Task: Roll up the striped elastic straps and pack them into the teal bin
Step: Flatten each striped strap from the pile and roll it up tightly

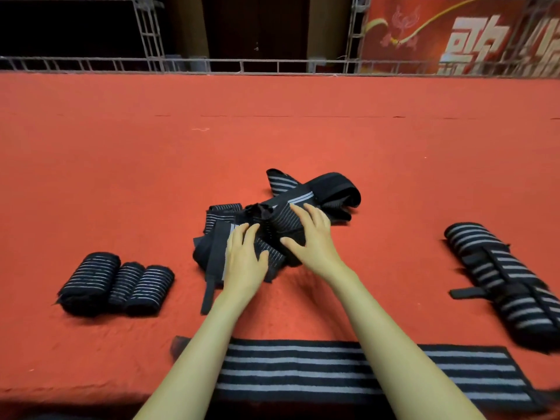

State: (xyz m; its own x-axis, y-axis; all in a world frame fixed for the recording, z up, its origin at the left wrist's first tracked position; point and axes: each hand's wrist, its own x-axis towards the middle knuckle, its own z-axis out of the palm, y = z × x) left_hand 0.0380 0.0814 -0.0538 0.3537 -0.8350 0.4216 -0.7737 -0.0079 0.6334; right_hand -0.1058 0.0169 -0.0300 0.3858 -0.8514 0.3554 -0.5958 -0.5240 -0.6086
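Both hands lie on a loose heap of striped elastic straps [335,189] just below the middle of the frame, on a red cloth-covered surface [272,131]. The left hand [242,256] rests palm down on the lower left part of the heap, its fingers nearly straight and spread over the black and grey fabric, the thumb out to the right; it grasps nothing. The right hand [313,237] lies over a partly rolled strap [274,218] at the centre of the heap. Its fingers reach up and left across the bundle, its thumb is spread wide toward the left hand, and it presses rather than clasps. The bundle's bunched end pokes up between the two sets of fingertips.

At the lower left, well apart from the hands, three rolled straps [116,283] lie side by side and touching. A flat strap [288,371] stretches across the bottom of the frame beneath both forearms. At the right edge lies a stack of unrolled straps [503,283] with black tabs sticking out.

Along the top run a metal truss [145,31] and a red banner [454,31] at the upper right
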